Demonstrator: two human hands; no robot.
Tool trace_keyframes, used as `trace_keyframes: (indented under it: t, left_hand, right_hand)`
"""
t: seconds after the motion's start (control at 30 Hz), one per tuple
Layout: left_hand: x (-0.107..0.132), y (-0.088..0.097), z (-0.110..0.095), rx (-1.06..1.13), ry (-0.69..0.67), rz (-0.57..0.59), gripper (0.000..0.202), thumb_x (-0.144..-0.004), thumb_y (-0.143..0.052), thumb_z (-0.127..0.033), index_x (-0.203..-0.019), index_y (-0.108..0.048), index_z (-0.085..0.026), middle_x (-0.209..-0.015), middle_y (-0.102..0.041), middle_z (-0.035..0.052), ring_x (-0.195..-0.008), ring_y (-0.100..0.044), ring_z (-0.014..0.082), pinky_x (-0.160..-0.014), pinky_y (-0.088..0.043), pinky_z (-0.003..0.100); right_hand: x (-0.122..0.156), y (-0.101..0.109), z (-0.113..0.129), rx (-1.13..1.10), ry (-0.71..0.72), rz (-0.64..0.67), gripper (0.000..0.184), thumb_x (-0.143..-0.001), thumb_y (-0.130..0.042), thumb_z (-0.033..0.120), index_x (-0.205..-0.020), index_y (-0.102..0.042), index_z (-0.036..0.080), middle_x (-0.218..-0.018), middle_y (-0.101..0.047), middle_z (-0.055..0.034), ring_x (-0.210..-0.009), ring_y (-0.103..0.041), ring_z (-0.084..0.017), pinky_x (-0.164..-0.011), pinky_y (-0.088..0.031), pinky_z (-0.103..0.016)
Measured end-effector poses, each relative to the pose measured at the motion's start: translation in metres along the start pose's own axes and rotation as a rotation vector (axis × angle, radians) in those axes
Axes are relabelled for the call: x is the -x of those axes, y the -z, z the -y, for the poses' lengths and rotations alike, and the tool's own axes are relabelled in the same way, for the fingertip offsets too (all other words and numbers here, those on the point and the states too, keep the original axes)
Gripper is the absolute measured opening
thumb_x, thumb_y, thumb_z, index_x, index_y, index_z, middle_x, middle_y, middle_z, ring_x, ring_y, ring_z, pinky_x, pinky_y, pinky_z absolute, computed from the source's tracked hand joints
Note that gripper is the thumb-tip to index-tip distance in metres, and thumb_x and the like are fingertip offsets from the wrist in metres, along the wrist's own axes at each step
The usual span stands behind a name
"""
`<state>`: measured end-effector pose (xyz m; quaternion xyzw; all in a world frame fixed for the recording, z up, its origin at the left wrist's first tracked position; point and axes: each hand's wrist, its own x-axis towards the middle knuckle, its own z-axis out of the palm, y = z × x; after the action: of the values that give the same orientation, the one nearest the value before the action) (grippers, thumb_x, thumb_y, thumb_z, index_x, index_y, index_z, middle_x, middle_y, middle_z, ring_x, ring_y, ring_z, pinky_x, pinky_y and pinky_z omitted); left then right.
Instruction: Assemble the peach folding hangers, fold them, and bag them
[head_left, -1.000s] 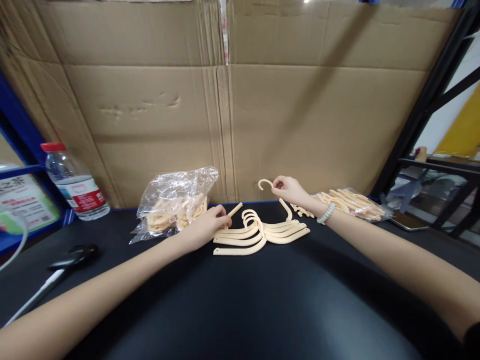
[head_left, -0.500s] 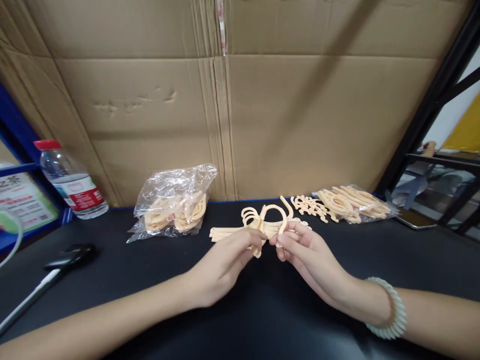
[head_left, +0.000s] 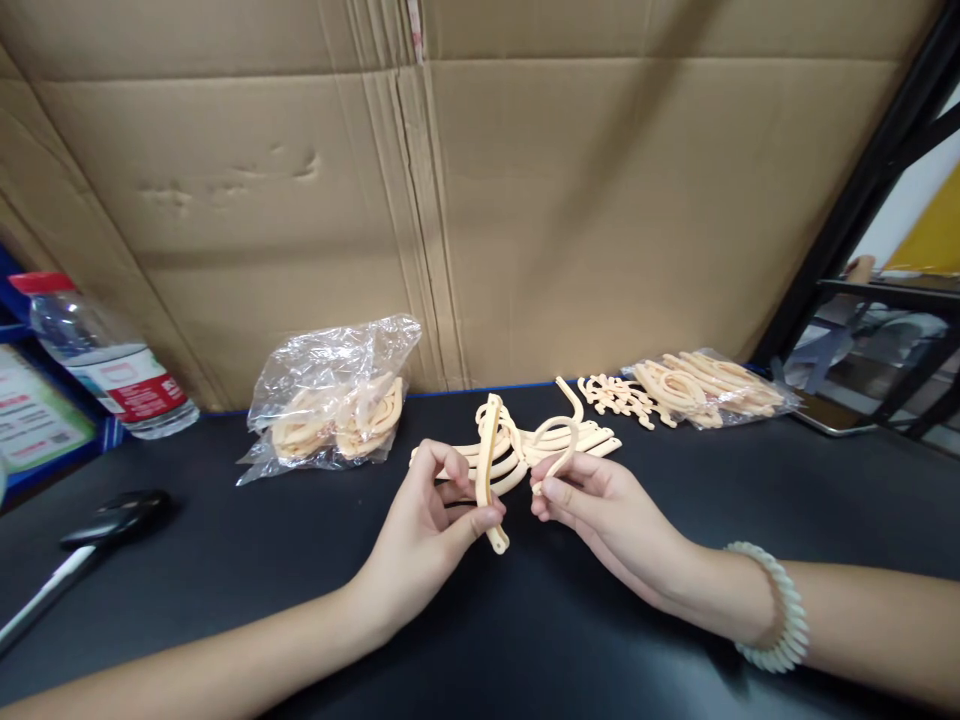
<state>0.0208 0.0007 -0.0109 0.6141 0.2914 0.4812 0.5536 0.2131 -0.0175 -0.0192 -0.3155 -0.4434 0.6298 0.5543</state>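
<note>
Between its thumb and fingers, my left hand (head_left: 431, 525) grips a pale, slightly bent strip (head_left: 487, 465) with a small hole near its lower end. The strip stands nearly upright. My right hand (head_left: 611, 515) pinches the lower end of a curved, hook-shaped pale piece (head_left: 574, 436). The two held pieces are apart. Behind both hands lies a loose pile of pale straight and curved pieces (head_left: 592, 440), partly hidden by the fingers. A spiral bracelet (head_left: 776, 608) circles my right wrist.
A clear bag of pale parts (head_left: 330, 410) sits at back left, and another bag (head_left: 712, 385) at back right beside small branching pieces (head_left: 622, 398). A bottle (head_left: 112, 360) and a black object with a white cable (head_left: 116, 518) are at left. Cardboard (head_left: 600, 200) walls the back.
My left hand has turned and drawn a little left, tilting its strip more upright. My right hand keeps its curved piece, now farther from the strip. The camera view has shifted slightly.
</note>
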Motion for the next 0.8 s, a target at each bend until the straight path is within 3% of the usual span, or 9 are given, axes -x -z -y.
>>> trace_keyframes:
  t: [0.13, 0.27, 0.33, 0.5, 0.67, 0.8]
  left_hand:
    - [-0.0045, 0.0048, 0.0006, -0.012, 0.054, -0.053, 0.044, -0.073, -0.078, -0.020, -0.108, -0.050, -0.023, -0.095, -0.056, -0.0012, -0.078, -0.064, 0.0147, -0.071, -0.056, 0.030]
    - [-0.0062, 0.0068, 0.0004, -0.079, 0.064, -0.043, 0.019, -0.078, -0.074, -0.025, -0.087, -0.061, -0.016, -0.088, -0.060, 0.0015, -0.084, -0.059, 0.0156, -0.080, -0.049, 0.029]
    - [-0.0057, 0.0066, -0.0002, -0.090, 0.040, -0.064, 0.018, -0.078, -0.074, -0.026, -0.078, -0.059, -0.016, -0.084, -0.058, -0.0002, -0.082, -0.057, 0.0141, -0.078, -0.046, 0.026]
    - [-0.0037, 0.0063, -0.0016, -0.116, 0.000, -0.031, 0.019, -0.077, -0.074, -0.025, -0.077, -0.058, -0.017, -0.077, -0.055, -0.0031, -0.071, -0.052, 0.0117, -0.069, -0.043, 0.024]
    - [-0.0015, 0.0043, -0.0033, -0.181, -0.027, 0.046, 0.013, -0.080, -0.070, -0.024, -0.076, -0.060, -0.017, -0.077, -0.058, -0.0015, -0.074, -0.058, 0.0141, -0.071, -0.046, 0.026]
    - [0.0010, 0.0044, -0.0050, -0.358, -0.120, 0.050, 0.009, -0.083, -0.067, -0.021, -0.076, -0.063, -0.017, -0.077, -0.059, 0.0000, -0.074, -0.058, 0.0152, -0.069, -0.045, 0.027]
  right_hand:
    - [-0.0011, 0.0003, 0.0003, 0.042, -0.004, 0.024, 0.016, -0.071, -0.081, 0.025, -0.079, -0.070, 0.016, -0.081, -0.064, 0.0004, -0.071, -0.061, -0.010, -0.072, -0.049, -0.026]
    - [-0.0027, 0.0012, -0.0007, 0.096, 0.016, 0.073, 0.012, -0.074, -0.079, 0.023, -0.080, -0.070, 0.017, -0.082, -0.065, -0.0001, -0.072, -0.060, -0.010, -0.072, -0.048, -0.025]
    - [-0.0030, 0.0014, -0.0015, 0.122, 0.029, 0.084, 0.011, -0.075, -0.078, 0.023, -0.079, -0.070, 0.017, -0.081, -0.065, -0.0002, -0.074, -0.059, -0.011, -0.072, -0.048, -0.025]
    - [-0.0033, 0.0018, -0.0012, 0.127, 0.025, 0.054, 0.015, -0.079, -0.076, 0.030, -0.083, -0.069, 0.018, -0.094, -0.064, -0.0016, -0.086, -0.059, -0.012, -0.076, -0.050, -0.025]
    - [-0.0028, 0.0018, 0.0026, 0.113, -0.046, 0.160, 0.020, -0.084, -0.071, 0.037, -0.087, -0.065, 0.017, -0.098, -0.067, -0.0051, -0.090, -0.064, -0.016, -0.078, -0.051, -0.029]
    - [-0.0030, 0.0013, 0.0026, 0.161, -0.067, 0.205, 0.024, -0.085, -0.069, 0.039, -0.091, -0.062, 0.017, -0.100, -0.070, -0.0074, -0.085, -0.069, -0.016, -0.073, -0.052, -0.028]
